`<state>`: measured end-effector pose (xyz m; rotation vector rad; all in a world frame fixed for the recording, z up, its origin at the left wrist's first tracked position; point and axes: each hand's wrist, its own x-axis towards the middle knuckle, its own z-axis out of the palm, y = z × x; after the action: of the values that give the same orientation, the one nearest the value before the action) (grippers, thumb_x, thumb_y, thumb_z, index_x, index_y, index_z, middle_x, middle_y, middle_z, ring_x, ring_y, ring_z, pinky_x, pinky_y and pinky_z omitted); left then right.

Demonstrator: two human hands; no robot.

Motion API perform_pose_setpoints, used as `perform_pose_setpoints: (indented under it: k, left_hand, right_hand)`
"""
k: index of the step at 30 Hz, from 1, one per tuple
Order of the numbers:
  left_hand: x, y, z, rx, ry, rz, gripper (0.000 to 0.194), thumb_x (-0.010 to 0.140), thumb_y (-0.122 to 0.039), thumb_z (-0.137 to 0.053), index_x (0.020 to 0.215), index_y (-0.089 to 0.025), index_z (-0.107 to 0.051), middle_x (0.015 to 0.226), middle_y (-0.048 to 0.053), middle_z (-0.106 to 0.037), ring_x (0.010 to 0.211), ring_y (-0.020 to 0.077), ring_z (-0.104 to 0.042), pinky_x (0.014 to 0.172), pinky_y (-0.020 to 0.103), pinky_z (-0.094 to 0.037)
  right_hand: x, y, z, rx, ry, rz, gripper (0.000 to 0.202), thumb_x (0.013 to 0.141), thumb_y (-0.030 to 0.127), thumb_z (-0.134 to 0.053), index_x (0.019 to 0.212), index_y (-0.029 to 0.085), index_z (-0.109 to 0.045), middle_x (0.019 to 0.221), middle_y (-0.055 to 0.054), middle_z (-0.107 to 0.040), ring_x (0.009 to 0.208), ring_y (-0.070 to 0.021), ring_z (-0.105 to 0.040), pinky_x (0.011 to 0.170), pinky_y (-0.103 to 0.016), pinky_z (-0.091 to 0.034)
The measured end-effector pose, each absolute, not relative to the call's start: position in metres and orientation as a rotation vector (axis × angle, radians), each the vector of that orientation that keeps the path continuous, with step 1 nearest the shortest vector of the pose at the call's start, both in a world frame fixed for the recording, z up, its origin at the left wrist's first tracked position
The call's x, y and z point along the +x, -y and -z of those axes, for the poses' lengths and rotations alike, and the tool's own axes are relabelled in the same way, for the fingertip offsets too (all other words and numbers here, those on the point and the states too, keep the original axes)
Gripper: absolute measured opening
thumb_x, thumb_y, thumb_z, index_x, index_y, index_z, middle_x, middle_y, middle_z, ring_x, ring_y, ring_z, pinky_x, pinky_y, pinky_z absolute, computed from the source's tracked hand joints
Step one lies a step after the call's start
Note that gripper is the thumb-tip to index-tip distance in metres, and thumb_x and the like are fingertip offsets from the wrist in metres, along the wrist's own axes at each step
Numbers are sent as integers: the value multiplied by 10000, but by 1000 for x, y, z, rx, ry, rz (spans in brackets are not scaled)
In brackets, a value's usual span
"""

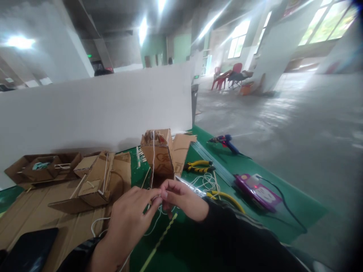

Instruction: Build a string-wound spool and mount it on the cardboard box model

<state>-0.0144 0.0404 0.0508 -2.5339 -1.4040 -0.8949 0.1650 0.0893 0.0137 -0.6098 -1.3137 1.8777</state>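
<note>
My left hand (132, 211) and my right hand (184, 198) meet fingertip to fingertip at the middle of the table. Both are closed in a pinch on a thin white string (153, 162). Upward from my fingers the string runs over the front of a cardboard box (161, 160), which stands upright just beyond. The exact spot where the fingers grip is partly hidden. Loose string hangs below my hands, and a coil of white cord (208, 182) lies to their right. Below them a yellowish twisted stick (160, 241) rests on the green tabletop.
To the right are yellow-black pliers (200, 165), a yellow-handled tool (229, 198), clear glue sticks (212, 162), a glue gun (227, 142) and a purple power strip (258, 193) with a cable. Cardboard constructions (96, 177) and a black flat device (32, 247) occupy the left. A white partition (99, 113) stands behind.
</note>
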Motion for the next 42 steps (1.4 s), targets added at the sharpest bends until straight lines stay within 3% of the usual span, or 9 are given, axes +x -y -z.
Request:
perform_pose_setpoints:
  k: [9,17,22,27,31,37,42]
  left_hand:
    - [-14,-43,-49,-2511,1355,1056,71,932,-214,-625,938,-241,-691,821,-22,-709,776,155,-615,745,272,-441]
    - [-15,-48,-44,-2341,1371,1160,60,905,-198,-657,924,-234,-701,971,27,-646,891,161,-614,828,283,-464]
    - [-13,-48,-43,-2373,1343,1154,54,912,-189,-652,922,-225,-691,954,17,-694,900,166,-628,836,285,-472]
    - [-13,-46,-45,-2450,1351,1153,51,913,-183,-655,920,-224,-685,928,-8,-741,865,159,-646,810,277,-485]
    - [-15,-46,-47,-2524,1304,1170,78,916,-189,-650,948,-243,-695,922,-23,-762,849,159,-665,796,273,-498]
    - [-15,-46,-44,-2496,1515,1091,58,936,-237,-597,927,-249,-653,867,-15,-741,813,174,-669,728,289,-481]
    - [-14,-47,-41,-2514,1593,992,61,917,-212,-567,900,-238,-619,855,-2,-709,816,188,-646,717,302,-471]
  right_hand:
    - [164,-89,-14,-635,1325,-1798,408,778,544,-726,842,178,-555,642,41,-577,548,-99,-561,457,-208,-505]
    - [164,-88,-15,-732,1335,-1589,258,816,407,-700,789,171,-598,670,36,-549,573,-89,-503,464,-187,-456]
    - [165,-84,-19,-748,1424,-1538,281,811,402,-709,915,142,-683,807,-13,-605,613,-100,-523,451,-197,-449]
    - [166,-86,-19,-716,1448,-1531,275,803,411,-719,855,141,-698,859,-26,-610,606,-97,-532,441,-199,-464]
    - [167,-88,-18,-675,1406,-1583,271,775,403,-751,783,140,-689,819,-19,-611,599,-100,-547,439,-198,-462]
    - [167,-90,-16,-694,1305,-1637,265,815,416,-709,770,163,-642,598,39,-575,494,-83,-507,442,-196,-448]
    - [166,-92,-16,-697,1237,-1700,295,786,434,-735,755,159,-633,563,41,-590,452,-80,-508,427,-196,-434]
